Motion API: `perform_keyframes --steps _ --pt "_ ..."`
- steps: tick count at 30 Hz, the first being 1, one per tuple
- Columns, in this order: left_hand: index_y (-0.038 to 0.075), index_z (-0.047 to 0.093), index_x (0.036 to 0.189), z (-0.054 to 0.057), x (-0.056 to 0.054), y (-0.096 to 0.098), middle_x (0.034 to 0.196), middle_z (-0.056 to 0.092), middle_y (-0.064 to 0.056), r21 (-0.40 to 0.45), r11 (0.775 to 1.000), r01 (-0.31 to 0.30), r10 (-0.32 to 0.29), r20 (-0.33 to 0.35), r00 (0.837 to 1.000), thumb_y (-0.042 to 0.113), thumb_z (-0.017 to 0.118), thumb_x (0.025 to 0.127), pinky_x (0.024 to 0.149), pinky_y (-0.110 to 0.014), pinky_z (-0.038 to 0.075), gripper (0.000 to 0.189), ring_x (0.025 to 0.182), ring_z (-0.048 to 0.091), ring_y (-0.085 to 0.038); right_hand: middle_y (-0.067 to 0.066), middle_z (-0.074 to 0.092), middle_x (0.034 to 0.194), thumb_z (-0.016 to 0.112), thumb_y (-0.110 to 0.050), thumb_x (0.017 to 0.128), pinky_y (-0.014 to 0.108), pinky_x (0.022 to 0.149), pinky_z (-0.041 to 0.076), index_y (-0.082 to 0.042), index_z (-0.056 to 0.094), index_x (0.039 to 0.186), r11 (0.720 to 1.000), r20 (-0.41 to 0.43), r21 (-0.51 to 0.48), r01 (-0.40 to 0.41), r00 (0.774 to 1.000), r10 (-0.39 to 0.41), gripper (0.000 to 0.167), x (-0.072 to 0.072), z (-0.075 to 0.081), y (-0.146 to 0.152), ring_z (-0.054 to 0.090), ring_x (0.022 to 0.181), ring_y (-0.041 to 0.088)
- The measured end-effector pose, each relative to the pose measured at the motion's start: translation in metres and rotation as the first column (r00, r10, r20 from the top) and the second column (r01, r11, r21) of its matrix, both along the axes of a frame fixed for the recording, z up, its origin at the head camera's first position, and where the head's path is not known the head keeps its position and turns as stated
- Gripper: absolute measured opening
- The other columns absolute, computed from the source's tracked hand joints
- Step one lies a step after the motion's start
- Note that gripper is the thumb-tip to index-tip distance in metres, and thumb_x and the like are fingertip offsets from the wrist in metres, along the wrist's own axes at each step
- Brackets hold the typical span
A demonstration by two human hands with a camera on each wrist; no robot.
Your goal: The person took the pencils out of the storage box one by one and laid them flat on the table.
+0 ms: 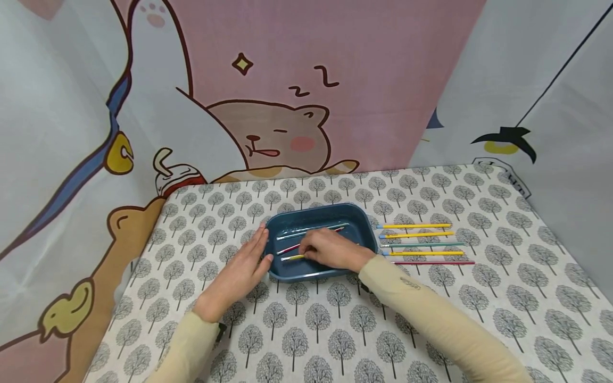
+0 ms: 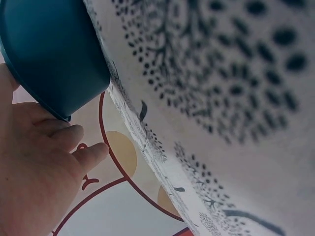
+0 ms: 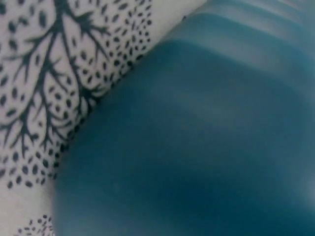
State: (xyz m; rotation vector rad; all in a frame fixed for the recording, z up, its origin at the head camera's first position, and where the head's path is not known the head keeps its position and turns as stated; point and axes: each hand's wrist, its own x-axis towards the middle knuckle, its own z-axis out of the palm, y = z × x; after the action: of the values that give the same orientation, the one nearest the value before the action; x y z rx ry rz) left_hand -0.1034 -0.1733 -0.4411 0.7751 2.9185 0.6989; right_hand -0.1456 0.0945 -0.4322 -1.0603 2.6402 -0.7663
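Note:
A dark blue rectangular tray (image 1: 316, 215) stands on the table with several thin pencils inside. My right hand (image 1: 330, 249) reaches down into it, fingers curled, and pinches a yellow pencil (image 1: 294, 257) near the tray's front. Behind that lie a red pencil (image 1: 289, 248), partly covered by the hand, and a green pencil (image 1: 299, 234) along the back. At the tray's left end my left hand (image 1: 241, 268) rests its extended fingers against the rim; the left wrist view shows these fingers (image 2: 64, 135) beside the tray's outer wall. Only the tray's outside (image 3: 197, 123) fills the right wrist view.
Right of the tray, several pencils lie in a roughly parallel row, among them a yellow pencil (image 1: 416, 226), a green pencil (image 1: 426, 244) and a red pencil (image 1: 436, 263). A tree-patterned cloth (image 1: 316, 330) covers the table. Behind hangs a cartoon-printed curtain (image 1: 373, 80).

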Motion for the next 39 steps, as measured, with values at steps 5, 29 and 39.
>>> perform_keyframes --steps 5,29,39 --pt "0.006 0.018 0.165 0.0 0.0 0.0 0.173 0.012 -0.01 0.002 1.0 -0.004 0.004 0.002 1.0 0.036 0.044 0.112 0.124 -0.057 0.027 0.067 0.155 0.023 -0.032 -0.002 0.073 0.106 0.073 -0.01 0.098 0.032 0.088 0.057 -0.014 0.08 0.105 1.0 -0.028 -0.023 0.006 1.0 -0.006 0.011 0.001 0.004 0.004 0.067 0.098 0.013" --pt "0.005 0.018 0.165 0.001 -0.001 0.0 0.173 0.012 -0.01 -0.006 1.0 0.0 0.0 -0.01 1.0 0.038 0.043 0.112 0.124 -0.056 0.027 0.067 0.155 0.023 -0.032 -0.008 0.069 0.104 0.072 -0.012 0.099 0.026 0.08 0.057 -0.015 0.079 0.111 0.977 -0.053 -0.199 0.075 0.995 -0.087 0.015 0.016 0.042 0.028 0.064 0.092 0.005" --pt "0.005 0.019 0.165 0.002 0.0 0.0 0.173 0.01 -0.008 -0.009 1.0 -0.002 0.002 -0.001 1.0 0.043 0.038 0.112 0.124 -0.055 0.026 0.068 0.155 0.023 -0.031 -0.01 0.069 0.105 0.071 -0.012 0.1 0.027 0.074 0.056 -0.015 0.08 0.112 0.962 -0.087 -0.262 0.082 0.99 -0.108 0.015 0.026 0.057 0.035 0.063 0.088 0.003"
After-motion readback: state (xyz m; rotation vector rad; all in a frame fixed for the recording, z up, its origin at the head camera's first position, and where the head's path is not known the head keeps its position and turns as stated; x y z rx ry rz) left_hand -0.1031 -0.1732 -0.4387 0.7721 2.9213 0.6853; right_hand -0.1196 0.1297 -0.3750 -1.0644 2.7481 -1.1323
